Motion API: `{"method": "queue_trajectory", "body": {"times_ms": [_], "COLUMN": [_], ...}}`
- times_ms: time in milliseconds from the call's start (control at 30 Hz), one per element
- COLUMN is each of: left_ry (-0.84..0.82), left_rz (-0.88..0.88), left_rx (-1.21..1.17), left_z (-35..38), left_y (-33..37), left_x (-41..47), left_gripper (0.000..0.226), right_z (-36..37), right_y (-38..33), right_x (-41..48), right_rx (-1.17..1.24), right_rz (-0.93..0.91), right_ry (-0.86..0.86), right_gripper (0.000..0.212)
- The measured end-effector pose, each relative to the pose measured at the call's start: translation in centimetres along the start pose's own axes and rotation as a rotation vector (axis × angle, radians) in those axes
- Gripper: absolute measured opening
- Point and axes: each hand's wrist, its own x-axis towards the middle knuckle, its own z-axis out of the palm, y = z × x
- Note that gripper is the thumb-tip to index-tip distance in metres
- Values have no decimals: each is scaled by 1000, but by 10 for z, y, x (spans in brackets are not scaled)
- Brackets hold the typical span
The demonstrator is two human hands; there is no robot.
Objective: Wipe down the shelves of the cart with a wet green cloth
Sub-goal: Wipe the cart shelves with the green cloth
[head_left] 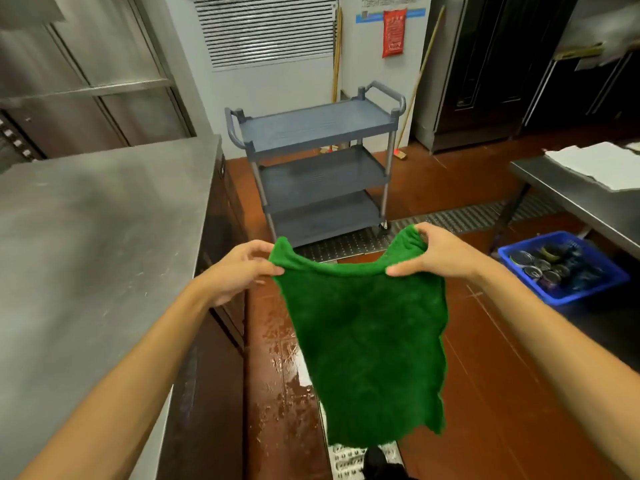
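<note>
A green cloth (pixel 370 341) hangs spread out in front of me, above the floor. My left hand (pixel 239 271) pinches its upper left corner and my right hand (pixel 436 254) pinches its upper right corner. Farther ahead stands a grey-blue cart (pixel 318 168) with three shelves and a handle at each end. Nothing lies on its shelves. Both hands are well short of the cart.
A steel counter (pixel 97 237) runs along my left. At the right stands a steel table (pixel 581 199), with a blue crate of cans (pixel 561 268) on the floor under it. The red floor (pixel 277 358) is wet, with a metal drain grate (pixel 433 226) under the cart. Brooms (pixel 415 88) lean on the back wall.
</note>
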Motion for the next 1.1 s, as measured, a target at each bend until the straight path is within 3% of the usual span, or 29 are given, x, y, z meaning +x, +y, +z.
{"method": "queue_trajectory", "body": {"times_ms": [67,133,200,300,433,500,567,667,733,800,900,1033,1100], "left_ry": [54,120,185,286,358,368,302,29,-101,-75,116,272,300], "left_rz": [-52,-66,-48,10,83,46,-42,-174,-180,-147,-43,-3,-25], "left_rx": [-245,-364,-299,-2,158,195,86,-22,236,604,904,814,605], "left_z": [10,22,32,44,44,35,23,7,3,6,9,-7,-19], "left_y": [5,14,25,37,49,52,54,55,56,56,55,56,59], "left_x": [28,53,74,104,136,149,158,170,183,203,240,282,301], "left_gripper": [26,28,29,22,11,12,10,68,82,66,33,11,14], "right_z": [-22,-34,-40,-43,-60,-66,-67,-67,-69,-69,-68,-78,-88], "right_y": [11,18,24,33,45,51,53,55,56,53,49,46,39], "right_x": [24,49,75,108,144,159,171,193,208,220,238,274,296], "right_rx": [-65,-309,-549,-663,-403,-108,222,343,77,-200,-237,-125,-93], "right_rz": [-6,-17,10,36,-13,19,92,117,46,-36,-81,-44,-36], "right_ry": [-121,-190,-226,-210,-125,-109,-73,64,105,98,116,145,139], "right_gripper": [113,99,74,52,50,43,40,42,45,49,50,45,45]}}
